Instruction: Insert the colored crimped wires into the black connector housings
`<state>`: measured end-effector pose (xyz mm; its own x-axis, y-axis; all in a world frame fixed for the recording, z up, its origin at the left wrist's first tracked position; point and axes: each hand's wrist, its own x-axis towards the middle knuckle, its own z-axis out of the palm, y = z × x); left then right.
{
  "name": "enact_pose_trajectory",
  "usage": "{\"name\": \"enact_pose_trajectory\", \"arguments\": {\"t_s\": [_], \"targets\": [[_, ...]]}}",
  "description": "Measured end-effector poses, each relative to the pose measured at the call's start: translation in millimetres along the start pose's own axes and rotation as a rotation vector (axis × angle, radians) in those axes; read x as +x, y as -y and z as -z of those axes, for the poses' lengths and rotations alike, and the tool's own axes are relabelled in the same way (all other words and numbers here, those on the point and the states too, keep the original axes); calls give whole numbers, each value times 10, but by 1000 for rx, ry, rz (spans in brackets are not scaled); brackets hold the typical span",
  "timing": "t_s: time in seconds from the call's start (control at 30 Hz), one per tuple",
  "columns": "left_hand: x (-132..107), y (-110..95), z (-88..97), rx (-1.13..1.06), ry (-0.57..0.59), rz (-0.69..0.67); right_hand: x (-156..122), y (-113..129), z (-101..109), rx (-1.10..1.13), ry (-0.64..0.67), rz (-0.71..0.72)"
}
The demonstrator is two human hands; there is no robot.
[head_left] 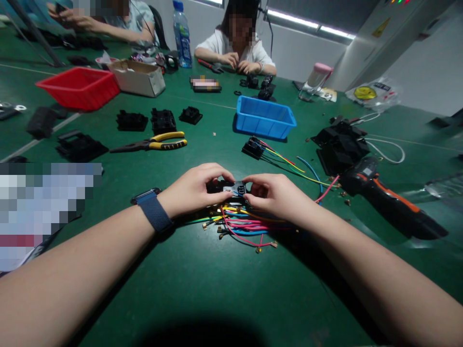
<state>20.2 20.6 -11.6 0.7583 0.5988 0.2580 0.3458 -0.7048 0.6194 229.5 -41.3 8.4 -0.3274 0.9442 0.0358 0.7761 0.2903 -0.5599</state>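
Between both hands is a small black plastic housing with slots in its face. My left hand, its wrist in a dark watch band, pinches the left side between thumb and fingers. At the opposite end my right hand grips the housing the same way. A bundle of coloured wires, pink, blue, yellow and green with metal terminals, lies just below on the green table. Beyond my right hand sits another black housing with several wires running out of it.
Yellow-handled pliers lie left of centre, near several black housings. A blue bin, a red bin and a cardboard box stand farther back. To the right lies a black-and-orange power screwdriver. Two people sit across the table.
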Motion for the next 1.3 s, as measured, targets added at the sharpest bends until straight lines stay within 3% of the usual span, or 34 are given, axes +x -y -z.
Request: {"name": "enact_pose_trajectory", "arguments": {"t_s": [0.23,0.5,0.8,1.3], "targets": [[-1,25,4,28,-3,-14,19,24,35,-166,34,93],[9,23,-1,28,11,1,24,9,104,-176,110,153],[23,-6,5,-8,25,40,13,-16,102,-139,88,129],[2,20,16,125,-23,-8,36,-119,150,-30,110,102]]}}
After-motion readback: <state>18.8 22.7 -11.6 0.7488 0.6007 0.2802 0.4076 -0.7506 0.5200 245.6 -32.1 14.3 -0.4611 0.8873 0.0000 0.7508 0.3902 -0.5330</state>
